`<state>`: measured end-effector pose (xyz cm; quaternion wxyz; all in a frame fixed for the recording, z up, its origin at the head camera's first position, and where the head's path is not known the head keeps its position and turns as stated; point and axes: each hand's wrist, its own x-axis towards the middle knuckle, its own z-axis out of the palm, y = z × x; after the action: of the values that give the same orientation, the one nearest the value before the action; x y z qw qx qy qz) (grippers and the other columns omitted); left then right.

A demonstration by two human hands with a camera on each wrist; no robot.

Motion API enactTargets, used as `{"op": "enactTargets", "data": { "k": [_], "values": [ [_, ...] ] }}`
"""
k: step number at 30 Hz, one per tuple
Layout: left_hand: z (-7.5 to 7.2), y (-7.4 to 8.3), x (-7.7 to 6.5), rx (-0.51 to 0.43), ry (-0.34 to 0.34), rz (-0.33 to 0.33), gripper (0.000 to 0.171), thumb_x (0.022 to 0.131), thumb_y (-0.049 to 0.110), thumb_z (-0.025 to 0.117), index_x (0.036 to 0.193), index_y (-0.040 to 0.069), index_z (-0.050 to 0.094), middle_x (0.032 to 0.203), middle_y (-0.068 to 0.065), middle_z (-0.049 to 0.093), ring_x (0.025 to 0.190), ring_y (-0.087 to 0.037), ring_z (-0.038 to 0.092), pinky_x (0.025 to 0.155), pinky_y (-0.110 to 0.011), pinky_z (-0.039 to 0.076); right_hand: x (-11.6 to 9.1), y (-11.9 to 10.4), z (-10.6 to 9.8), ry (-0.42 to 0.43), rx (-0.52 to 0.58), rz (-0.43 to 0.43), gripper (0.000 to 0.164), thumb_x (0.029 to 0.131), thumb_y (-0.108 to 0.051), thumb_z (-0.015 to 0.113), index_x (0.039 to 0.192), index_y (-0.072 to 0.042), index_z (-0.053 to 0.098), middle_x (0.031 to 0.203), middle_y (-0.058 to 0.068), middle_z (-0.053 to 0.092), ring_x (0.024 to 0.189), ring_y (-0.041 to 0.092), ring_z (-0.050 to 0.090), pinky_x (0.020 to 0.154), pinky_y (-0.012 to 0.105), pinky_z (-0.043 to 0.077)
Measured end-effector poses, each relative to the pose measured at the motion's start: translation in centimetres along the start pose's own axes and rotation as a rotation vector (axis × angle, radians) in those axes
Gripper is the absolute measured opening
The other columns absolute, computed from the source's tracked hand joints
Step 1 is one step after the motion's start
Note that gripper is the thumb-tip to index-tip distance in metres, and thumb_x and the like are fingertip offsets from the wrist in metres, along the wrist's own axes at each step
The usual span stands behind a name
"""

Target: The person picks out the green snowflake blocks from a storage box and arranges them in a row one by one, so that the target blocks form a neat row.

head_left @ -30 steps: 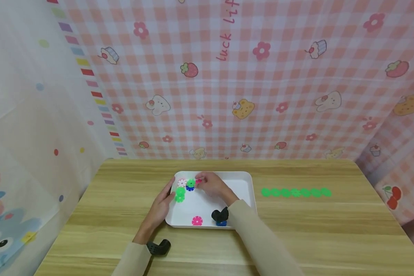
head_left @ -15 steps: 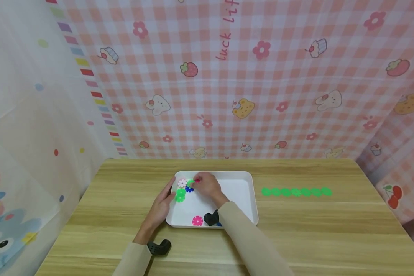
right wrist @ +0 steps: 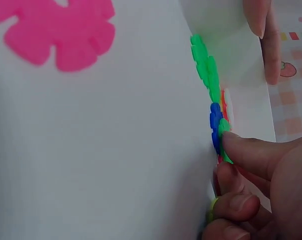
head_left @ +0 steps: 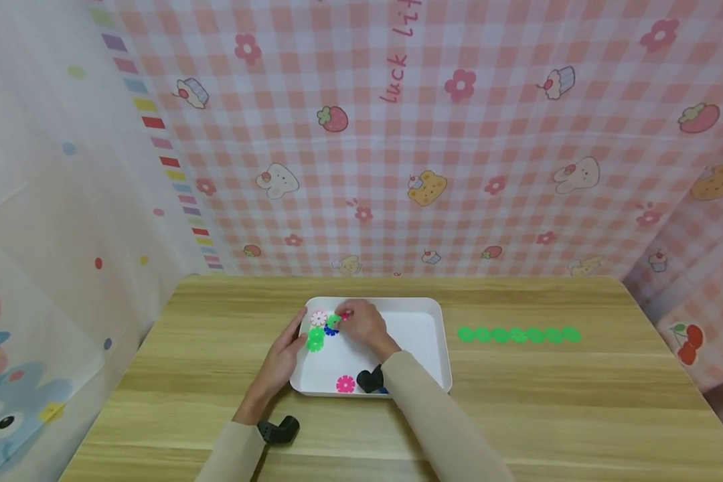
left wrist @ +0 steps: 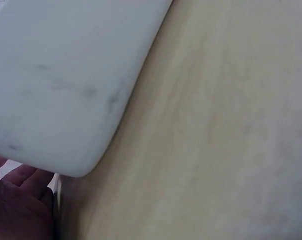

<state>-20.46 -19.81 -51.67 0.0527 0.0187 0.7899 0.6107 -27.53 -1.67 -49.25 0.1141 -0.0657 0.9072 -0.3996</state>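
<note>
My left hand (head_left: 281, 361) grips the left wall of a white tray (head_left: 410, 341), thumb on the inner side. In the left wrist view, fingers of the left hand (left wrist: 23, 205) show behind the tray's corner. At the tray's far left, my right hand (head_left: 364, 327) pinches a green snowflake disc (right wrist: 225, 142); its far fingertips are hidden. A blue snowflake disc (right wrist: 215, 125) lies against the green one. Beside them are a white disc with a pink edge (head_left: 318, 318) and two overlapping green discs (head_left: 316, 338). A pink disc (head_left: 346, 315) shows partly at the right fingers.
Another pink disc (head_left: 345, 383) lies by the tray's near wall. A blue piece (head_left: 385, 390) there is mostly covered by the right sleeve. To the tray's right, a row of several green discs (head_left: 518, 335) lies on the wooden table (head_left: 548, 408).
My right hand and forearm have shifted slightly left, and its fingertips have come onto the green disc. The sleeve now covers more of the near blue piece. The left hand stays put.
</note>
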Motion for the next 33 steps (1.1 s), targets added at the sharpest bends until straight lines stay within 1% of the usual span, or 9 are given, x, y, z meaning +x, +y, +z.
{"op": "enactTargets", "data": {
  "k": [4, 11, 15, 20, 27, 33],
  "values": [
    [0.1, 0.0, 0.1, -0.007, -0.004, 0.009, 0.054, 0.107, 0.012, 0.032, 0.159, 0.022, 0.022, 0.167, -0.002, 0.012, 0.153, -0.023, 0.007, 0.124, -0.046, 0.007, -0.1, 0.1, -0.2, -0.014, -0.008, -0.005, 0.019, 0.089, -0.019, 0.074, 0.108, -0.018, 0.075, 0.114, 0.002, 0.067, 0.109, 0.023, 0.058, 0.096, 0.044, 0.05],
    [0.2, 0.0, 0.0, -0.011, -0.007, -0.003, 0.054, 0.107, 0.014, 0.032, 0.159, 0.024, 0.022, 0.167, -0.001, 0.012, 0.153, -0.022, 0.007, 0.124, -0.046, 0.008, -0.3, 0.6, -0.6, -0.037, 0.036, -0.027, 0.015, 0.087, -0.014, 0.074, 0.102, -0.017, 0.071, 0.102, 0.001, 0.064, 0.096, 0.02, 0.056, 0.087, 0.04, 0.051],
    [0.2, 0.0, 0.0, -0.02, -0.007, -0.007, 0.053, 0.108, 0.014, 0.032, 0.159, 0.024, 0.022, 0.167, -0.001, 0.012, 0.153, -0.022, 0.007, 0.124, -0.046, 0.008, -0.2, 0.6, -0.7, -0.058, 0.046, -0.039, 0.012, 0.086, -0.012, 0.074, 0.096, -0.017, 0.069, 0.096, 0.0, 0.061, 0.091, 0.019, 0.054, 0.083, 0.036, 0.05],
    [0.2, 0.0, 0.1, -0.013, -0.004, -0.009, 0.053, 0.108, 0.015, 0.032, 0.159, 0.024, 0.022, 0.167, -0.001, 0.013, 0.153, -0.022, 0.007, 0.124, -0.046, 0.007, -0.2, 0.6, -1.0, -0.083, 0.046, -0.077, 0.012, 0.085, -0.011, 0.076, 0.092, -0.015, 0.067, 0.092, 0.001, 0.06, 0.087, 0.019, 0.054, 0.08, 0.033, 0.049],
    [0.1, 0.0, 0.2, -0.005, 0.002, 0.007, 0.054, 0.107, 0.012, 0.033, 0.159, 0.021, 0.023, 0.167, -0.005, 0.012, 0.153, -0.024, 0.007, 0.124, -0.047, 0.007, -0.4, 0.7, -1.4, -0.14, 0.08, -0.101, 0.012, 0.087, -0.005, 0.073, 0.092, -0.012, 0.065, 0.09, 0.002, 0.06, 0.085, 0.019, 0.054, 0.077, 0.03, 0.049],
    [0.1, 0.0, 0.1, 0.008, 0.007, -0.007, 0.054, 0.107, 0.014, 0.033, 0.159, 0.022, 0.023, 0.167, -0.003, 0.013, 0.153, -0.022, 0.006, 0.125, -0.046, 0.006, -0.7, 0.8, -1.8, -0.17, 0.073, -0.119, 0.011, 0.089, -0.004, 0.07, 0.093, -0.012, 0.065, 0.089, 0.0, 0.061, 0.082, 0.016, 0.055, 0.074, 0.027, 0.048]
  ]
}}
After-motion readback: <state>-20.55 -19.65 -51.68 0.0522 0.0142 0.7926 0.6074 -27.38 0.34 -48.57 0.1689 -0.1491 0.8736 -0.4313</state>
